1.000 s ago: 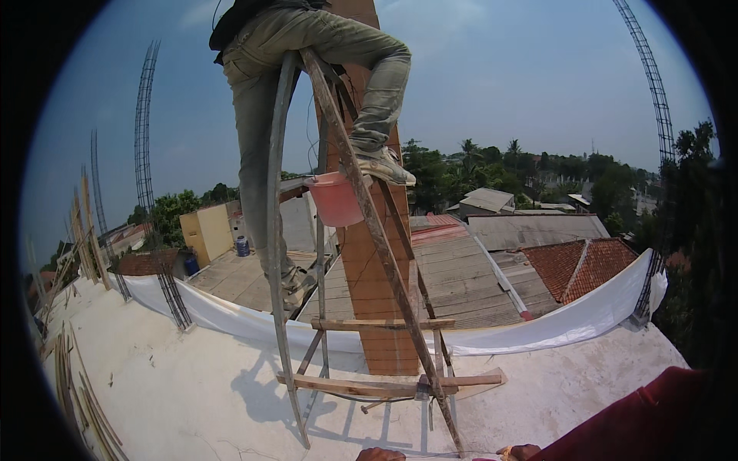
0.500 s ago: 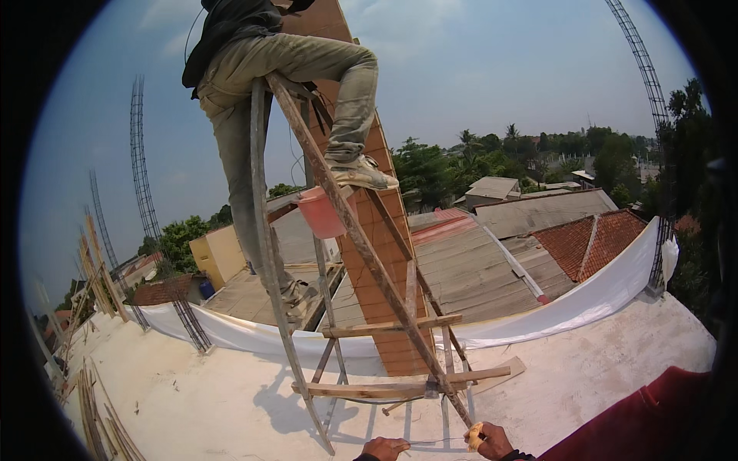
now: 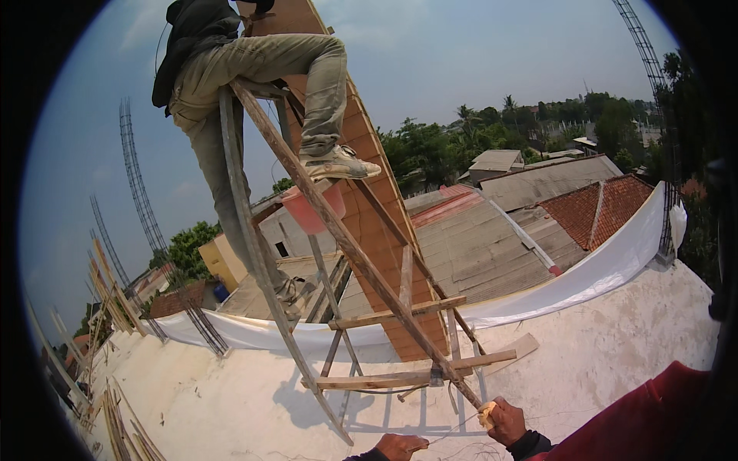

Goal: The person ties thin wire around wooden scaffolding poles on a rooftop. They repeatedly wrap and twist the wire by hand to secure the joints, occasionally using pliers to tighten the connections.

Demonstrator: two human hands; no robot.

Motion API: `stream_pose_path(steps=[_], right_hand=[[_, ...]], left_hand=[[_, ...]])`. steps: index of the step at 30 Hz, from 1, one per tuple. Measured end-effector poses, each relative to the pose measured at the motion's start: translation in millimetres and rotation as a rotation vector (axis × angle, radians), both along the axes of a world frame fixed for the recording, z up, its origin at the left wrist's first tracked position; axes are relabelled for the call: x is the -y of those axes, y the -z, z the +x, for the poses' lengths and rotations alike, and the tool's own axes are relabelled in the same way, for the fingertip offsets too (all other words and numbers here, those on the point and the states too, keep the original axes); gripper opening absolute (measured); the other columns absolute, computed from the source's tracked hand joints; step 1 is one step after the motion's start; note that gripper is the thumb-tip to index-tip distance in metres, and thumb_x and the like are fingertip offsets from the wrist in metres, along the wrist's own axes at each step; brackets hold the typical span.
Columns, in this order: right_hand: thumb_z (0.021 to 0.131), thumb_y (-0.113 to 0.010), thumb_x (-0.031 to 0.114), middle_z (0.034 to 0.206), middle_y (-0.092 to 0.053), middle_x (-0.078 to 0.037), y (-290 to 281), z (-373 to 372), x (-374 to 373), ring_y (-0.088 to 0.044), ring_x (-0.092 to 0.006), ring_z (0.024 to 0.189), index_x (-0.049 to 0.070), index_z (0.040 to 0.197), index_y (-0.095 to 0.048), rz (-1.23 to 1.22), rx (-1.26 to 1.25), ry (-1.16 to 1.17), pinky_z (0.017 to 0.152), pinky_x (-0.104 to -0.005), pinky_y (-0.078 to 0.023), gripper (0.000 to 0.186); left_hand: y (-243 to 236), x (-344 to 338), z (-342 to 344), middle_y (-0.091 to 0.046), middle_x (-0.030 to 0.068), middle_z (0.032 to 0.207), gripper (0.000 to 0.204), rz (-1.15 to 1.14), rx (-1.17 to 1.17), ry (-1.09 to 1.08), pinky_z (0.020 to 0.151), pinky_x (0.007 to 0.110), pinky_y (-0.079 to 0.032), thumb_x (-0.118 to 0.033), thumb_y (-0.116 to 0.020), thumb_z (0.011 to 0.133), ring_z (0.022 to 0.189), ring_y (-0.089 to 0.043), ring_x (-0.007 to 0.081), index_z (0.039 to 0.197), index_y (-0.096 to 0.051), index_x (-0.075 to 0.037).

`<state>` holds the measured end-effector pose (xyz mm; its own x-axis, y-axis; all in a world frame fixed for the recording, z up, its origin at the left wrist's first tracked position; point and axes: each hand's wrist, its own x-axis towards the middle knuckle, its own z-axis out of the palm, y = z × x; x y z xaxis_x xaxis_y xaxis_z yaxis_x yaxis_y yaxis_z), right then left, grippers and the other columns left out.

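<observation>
At the lower edge, my left hand [image 3: 398, 447] is closed, its fingers pinched on one end of a thin wire or string [image 3: 453, 429]. The line slants up to my right hand [image 3: 507, 422], which is wrapped around a pale yellowish bundle [image 3: 486, 416] whose kind I cannot make out. My right hand is in front of the foot of a wooden stepladder [image 3: 338, 228]; whether it touches the wood I cannot tell. Another person in worn trousers [image 3: 269, 60] straddles the ladder top, one shoe on a rung. A pinkish-red bucket [image 3: 314, 210] hangs inside the frame.
Behind the ladder stands a tall brown panelled column form [image 3: 369, 253]. White sheeting [image 3: 523, 307] runs along the edge of the pale slab [image 3: 254, 392]. Rebar cages [image 3: 142, 180] rise at the left, above wooden sticks [image 3: 123, 422]. Neighbouring roofs [image 3: 461, 246] lie beyond.
The view has tilted. My right hand has moved up and right in view, and my left hand slightly right; the line between them now slants more steeply. Both hands stay closed.
</observation>
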<state>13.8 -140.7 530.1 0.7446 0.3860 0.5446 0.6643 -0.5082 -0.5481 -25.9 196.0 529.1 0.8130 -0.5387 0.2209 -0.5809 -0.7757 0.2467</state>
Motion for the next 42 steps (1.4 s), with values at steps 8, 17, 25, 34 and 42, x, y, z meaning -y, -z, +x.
stream_pose_path(steps=[8, 17, 25, 34, 42], right_hand=[[0.069, -0.079, 0.009, 0.093, -0.063, -0.013, 7.5, -23.9, -13.4, -0.068, -0.0339, 0.076, 0.008, 0.098, -0.065, -0.192, -0.002, -0.313, 0.063, -0.0416, -0.056, 0.032], [0.066, -0.08, 0.007, 0.09, -0.061, -0.014, -32.9, 11.5, 2.5, -0.066, -0.0363, 0.074, 0.008, 0.099, -0.063, -0.128, 0.091, -0.013, 0.062, -0.0434, -0.055, 0.037], [0.073, -0.08, 0.004, 0.09, -0.061, -0.013, -21.7, 25.8, -40.3, -0.066, -0.0352, 0.075, 0.007, 0.107, -0.067, -0.003, 0.045, -0.099, 0.065, -0.0413, -0.055, 0.036], [0.071, -0.079, 0.013, 0.098, -0.063, -0.011, -1.3, 2.3, -44.2, -0.068, -0.033, 0.078, 0.01, 0.105, -0.067, -0.239, 0.022, -0.246, 0.064, -0.0427, -0.056, 0.036], [0.074, -0.074, 0.008, 0.093, -0.064, -0.01, -45.2, 42.9, -34.0, -0.068, -0.0317, 0.075, 0.007, 0.1, -0.065, -0.248, 0.077, 0.002, 0.059, -0.0414, -0.054, 0.027]], left_hand=[[-9.6, -9.5, 13.0, -0.076, -0.003, 0.098, 0.015, -0.058, 0.166, -0.195, 0.058, 0.036, -0.058, -0.024, -0.069, 0.095, 0.075, -0.073, 0.0214, 0.108, -0.074, -0.022], [39.6, 4.3, -1.7, -0.076, 0.0043, 0.099, 0.022, -0.111, -0.331, -0.002, 0.068, 0.033, -0.057, -0.028, -0.064, 0.1, 0.084, -0.074, 0.0219, 0.116, -0.071, -0.015], [6.7, 35.6, 6.6, -0.072, 0.006, 0.079, 0.021, -0.657, -0.362, -0.203, 0.065, 0.029, -0.053, -0.023, -0.067, 0.1, 0.069, -0.066, 0.0123, 0.111, -0.075, -0.007], [7.1, -19.9, 15.7, -0.076, 0.0034, 0.095, 0.019, -0.097, 0.015, -0.477, 0.067, 0.045, -0.058, -0.032, -0.061, 0.098, 0.078, -0.073, 0.0306, 0.109, -0.074, -0.023], [-5.6, 4.1, -7.9, -0.076, 0.0011, 0.094, 0.024, -0.214, 0.081, 0.056, 0.064, 0.036, -0.058, -0.017, -0.071, 0.089, 0.077, -0.072, 0.0261, 0.113, -0.074, -0.017]])
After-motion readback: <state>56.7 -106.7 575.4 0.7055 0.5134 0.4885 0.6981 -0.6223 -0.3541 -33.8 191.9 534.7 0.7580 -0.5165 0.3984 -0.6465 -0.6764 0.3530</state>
